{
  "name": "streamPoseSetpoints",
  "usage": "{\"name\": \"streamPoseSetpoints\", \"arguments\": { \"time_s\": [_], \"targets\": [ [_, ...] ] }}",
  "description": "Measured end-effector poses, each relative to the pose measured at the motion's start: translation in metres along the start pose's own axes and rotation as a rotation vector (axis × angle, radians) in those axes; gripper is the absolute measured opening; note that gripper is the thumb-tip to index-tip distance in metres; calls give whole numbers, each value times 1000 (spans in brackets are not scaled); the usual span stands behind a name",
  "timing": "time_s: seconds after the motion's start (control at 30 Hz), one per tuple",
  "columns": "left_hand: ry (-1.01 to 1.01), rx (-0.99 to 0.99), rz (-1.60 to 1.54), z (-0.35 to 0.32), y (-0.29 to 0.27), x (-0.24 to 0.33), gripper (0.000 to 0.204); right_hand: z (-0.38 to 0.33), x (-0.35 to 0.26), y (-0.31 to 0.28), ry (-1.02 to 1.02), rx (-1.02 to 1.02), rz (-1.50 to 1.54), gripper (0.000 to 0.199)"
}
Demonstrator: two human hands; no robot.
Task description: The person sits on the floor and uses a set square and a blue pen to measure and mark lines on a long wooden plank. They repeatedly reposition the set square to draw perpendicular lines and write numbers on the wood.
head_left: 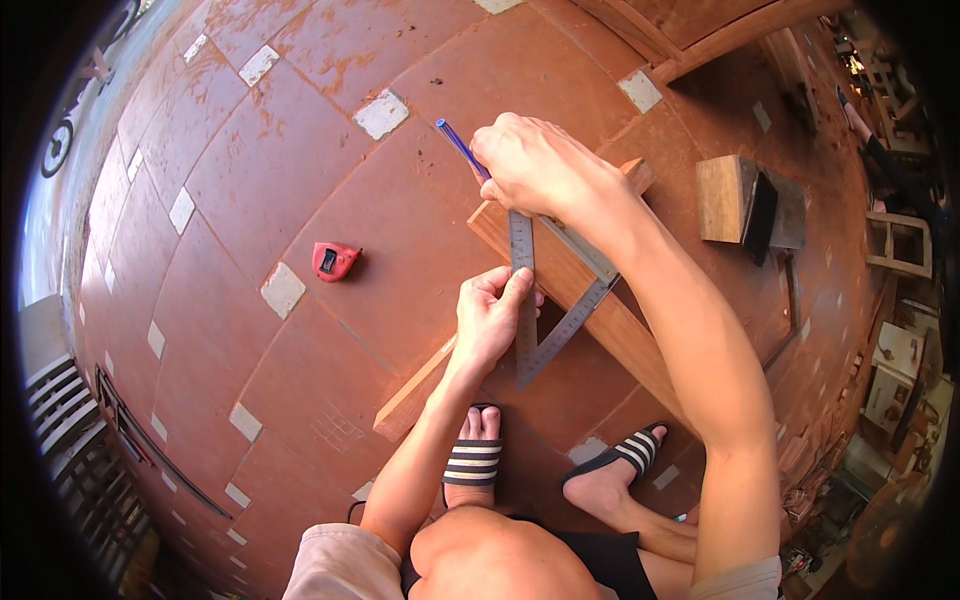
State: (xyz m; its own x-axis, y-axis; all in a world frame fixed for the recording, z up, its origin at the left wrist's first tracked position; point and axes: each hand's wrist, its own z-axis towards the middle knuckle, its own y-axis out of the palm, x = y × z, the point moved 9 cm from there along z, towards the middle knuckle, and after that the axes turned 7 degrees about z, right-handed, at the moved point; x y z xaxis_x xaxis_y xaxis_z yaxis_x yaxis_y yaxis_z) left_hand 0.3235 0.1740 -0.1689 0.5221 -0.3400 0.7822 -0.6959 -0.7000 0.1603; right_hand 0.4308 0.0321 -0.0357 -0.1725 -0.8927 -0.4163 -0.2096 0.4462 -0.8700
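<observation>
My left hand (490, 315) is closed on one arm of a metal triangle square (568, 335), thumb on top. The square has graduated edges and lies across a wooden board (615, 325) slanting from upper left to lower right. My right hand (535, 165) is closed round a blue pen (459, 146), whose end sticks out at the upper left; its tip is hidden. This hand is over the board's far end, at the top of the square. A second piece of wood (412, 390) runs beneath, its near end left of my foot.
A red tape measure (335, 261) lies on the tiled floor (380, 200) to the left. To the right, a wooden block (720, 198) has a dark flat object (760, 218) against it. Wooden furniture (720, 35) stands at the far right. My sandalled feet (472, 455) are close by.
</observation>
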Motion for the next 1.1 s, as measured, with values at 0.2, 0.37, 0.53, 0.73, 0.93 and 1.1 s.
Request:
{"name": "streamPoseSetpoints", "arguments": {
  "time_s": [0.2, 0.37, 0.53, 0.73, 0.93, 1.1],
  "targets": [
    [-21, -17, 45, 1, -1, -3, 32, 14, 14, -6, 71, 43, -9, 17],
    [85, -46, 74, -3, 6, 25, 34, -15, 31, -37, 68, 250, 186, 15],
    [305, -59, 146, -23, 50, 80, 34, -137, 42, -96, 203, 570, 119, 24],
    [343, -494, -139, -41, 177, 134, 15, -306, 29, -116, 513, 464, 263, 76],
    [41, -751, 41, -77, 301, 130, 16, -431, 39, -115, 784, 440, 86, 61],
    [11, -896, 65, -128, 374, 127, 8, -524, 38, -109, 827, 676, 18, 21]
  ]
}}
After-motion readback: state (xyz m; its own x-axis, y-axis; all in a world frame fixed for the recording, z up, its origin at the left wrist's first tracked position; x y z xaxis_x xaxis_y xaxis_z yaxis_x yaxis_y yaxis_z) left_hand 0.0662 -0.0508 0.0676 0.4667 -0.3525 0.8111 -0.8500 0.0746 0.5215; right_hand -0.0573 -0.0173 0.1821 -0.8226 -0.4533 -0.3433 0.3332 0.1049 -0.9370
